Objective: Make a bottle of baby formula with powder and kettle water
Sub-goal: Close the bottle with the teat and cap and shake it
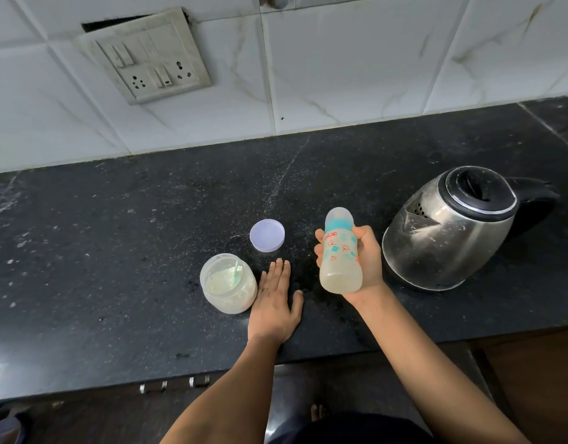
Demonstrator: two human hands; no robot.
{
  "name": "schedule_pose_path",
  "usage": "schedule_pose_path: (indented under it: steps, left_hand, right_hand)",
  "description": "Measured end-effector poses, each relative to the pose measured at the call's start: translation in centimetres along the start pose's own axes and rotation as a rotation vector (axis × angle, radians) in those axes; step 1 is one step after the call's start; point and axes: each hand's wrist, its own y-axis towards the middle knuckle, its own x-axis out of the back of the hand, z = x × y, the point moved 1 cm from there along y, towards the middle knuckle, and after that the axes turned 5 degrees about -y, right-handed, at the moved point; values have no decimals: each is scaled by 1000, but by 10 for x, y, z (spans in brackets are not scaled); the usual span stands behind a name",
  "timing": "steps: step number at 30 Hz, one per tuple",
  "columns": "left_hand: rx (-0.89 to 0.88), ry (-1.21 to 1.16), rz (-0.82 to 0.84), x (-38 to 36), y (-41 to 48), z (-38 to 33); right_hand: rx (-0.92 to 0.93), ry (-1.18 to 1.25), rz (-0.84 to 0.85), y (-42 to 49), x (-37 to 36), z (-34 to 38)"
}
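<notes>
My right hand (367,261) grips a baby bottle (339,251) above the black counter, tilted with its capped teal-ringed top pointing away; cloudy pale liquid fills it. My left hand (274,299) lies flat on the counter, fingers together, holding nothing, just right of an open clear jar (228,283) of pale powder with a scoop inside. The jar's lilac lid (267,235) lies flat behind the left hand. A steel kettle (449,229) with a black lid and handle stands to the right of the bottle.
The black stone counter (116,251) runs the full width, with a white tiled wall (340,75) behind and a switch-and-socket plate (148,59) at upper left. The counter's front edge is near my arms, with drawer handles (175,384) below.
</notes>
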Motion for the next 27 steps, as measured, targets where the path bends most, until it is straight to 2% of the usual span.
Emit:
schedule_pose_path:
  steps: [7, 12, 18, 20, 22, 25, 27]
  left_hand:
    - [-6, -2, -2, -1, 0, 0]
    - [-3, -1, -2, -2, 0, 1]
    - [-8, -1, -5, 1, 0, -1]
    - [-8, -4, -6, 1, -1, -1]
    - [-11, -2, -7, 0, 0, -1]
    - [-8, 3, -7, 0, 1, 0]
    - [-4, -1, -6, -1, 1, 0]
  right_hand:
    - [-37, 90, -113, -5, -2, 0]
    - [-61, 81, -14, -13, -9, 9]
    - [-61, 322, 36, 2, 5, 9]
    - [-163, 336, 202, 0, 15, 7]
    - [-183, 271, 307, -2, 18, 8]
    - [-118, 330, 230, 3, 12, 6]
    - [-59, 373, 256, 4, 12, 3]
